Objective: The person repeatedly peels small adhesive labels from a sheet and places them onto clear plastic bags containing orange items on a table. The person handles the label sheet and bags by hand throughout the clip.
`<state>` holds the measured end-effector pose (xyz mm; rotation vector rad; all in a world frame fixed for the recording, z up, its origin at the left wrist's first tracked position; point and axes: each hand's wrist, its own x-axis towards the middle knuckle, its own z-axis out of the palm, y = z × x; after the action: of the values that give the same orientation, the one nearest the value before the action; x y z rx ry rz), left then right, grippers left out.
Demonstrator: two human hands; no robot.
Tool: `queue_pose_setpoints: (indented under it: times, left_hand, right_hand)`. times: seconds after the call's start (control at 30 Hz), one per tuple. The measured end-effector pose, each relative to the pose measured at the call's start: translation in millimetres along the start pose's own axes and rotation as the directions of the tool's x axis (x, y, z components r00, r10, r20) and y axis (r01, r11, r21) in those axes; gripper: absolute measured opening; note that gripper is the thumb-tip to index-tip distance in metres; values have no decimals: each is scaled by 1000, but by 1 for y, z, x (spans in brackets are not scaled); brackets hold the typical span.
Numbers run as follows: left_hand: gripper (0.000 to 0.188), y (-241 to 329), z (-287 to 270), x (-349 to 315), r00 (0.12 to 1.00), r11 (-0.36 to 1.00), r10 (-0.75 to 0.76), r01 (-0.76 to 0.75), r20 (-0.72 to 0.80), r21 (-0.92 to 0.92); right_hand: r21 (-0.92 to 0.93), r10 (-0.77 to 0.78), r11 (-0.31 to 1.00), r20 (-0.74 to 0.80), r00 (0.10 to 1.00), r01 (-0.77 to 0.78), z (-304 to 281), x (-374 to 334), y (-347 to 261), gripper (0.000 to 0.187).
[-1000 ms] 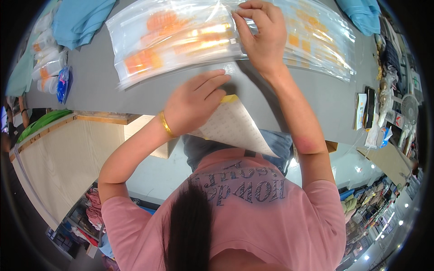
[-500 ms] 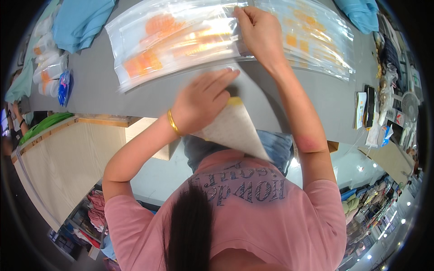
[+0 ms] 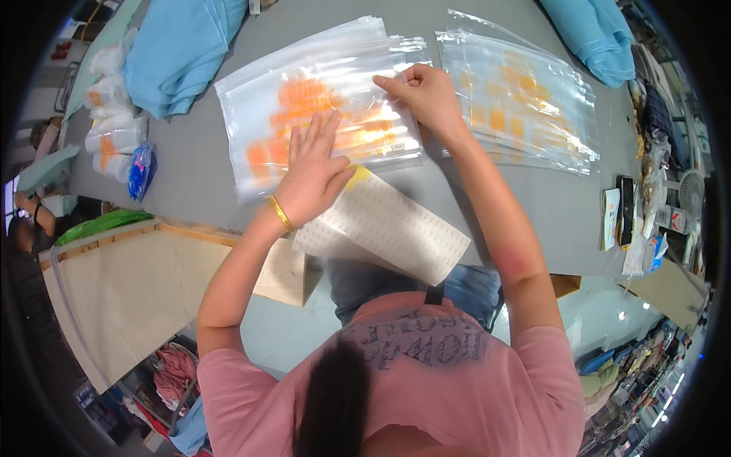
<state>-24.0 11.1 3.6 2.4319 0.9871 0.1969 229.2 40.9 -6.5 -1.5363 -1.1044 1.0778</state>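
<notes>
A stack of clear plastic bags (image 3: 259,114) with orange printing lies on the grey table in front of me. My left hand (image 3: 312,171) rests on the lower part of the top bag, fingers stretched out. A pale sheet of small printed labels (image 3: 396,225) with a yellow corner is held under its thumb and palm and slants over the table's near edge. At the stack's right edge, my right hand (image 3: 426,103) has thumb and fingers closed together, pinching the edge of a bag. One small white label shows near the top bag's lower right corner.
A second pile of similar bags (image 3: 525,99) lies to the right. Blue cloth (image 3: 183,53) and rolls of clear plastic (image 3: 114,133) with a small blue packet (image 3: 142,171) are at the left. More blue cloth (image 3: 594,38) lies far right, above a dark phone-like object (image 3: 624,206).
My left hand has come up and forward from the table's near edge onto the bag, bringing the label sheet along. The right hand stays at the stack's right edge. The view has shifted.
</notes>
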Motion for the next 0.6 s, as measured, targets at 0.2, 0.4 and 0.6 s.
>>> queue_pose_setpoints:
  times: [0.2, 0.4, 0.6]
  left_hand:
    - [25, -14, 4, -5, 998, 997, 63, -63, 10, -35]
    - [27, -13, 2, -6, 997, 995, 79, -80, -11, -58]
    - [28, -7, -1, -11, 996, 991, 85, -85, -10, -101]
  right_hand:
    - [-170, -490, 844, 136, 861, 508, 15, 8, 15, 27]
    - [-282, -469, 834, 89, 879, 474, 14, 2, 10, 21]
    - [-249, -396, 899, -105, 912, 361, 19, -14, 3, 24]
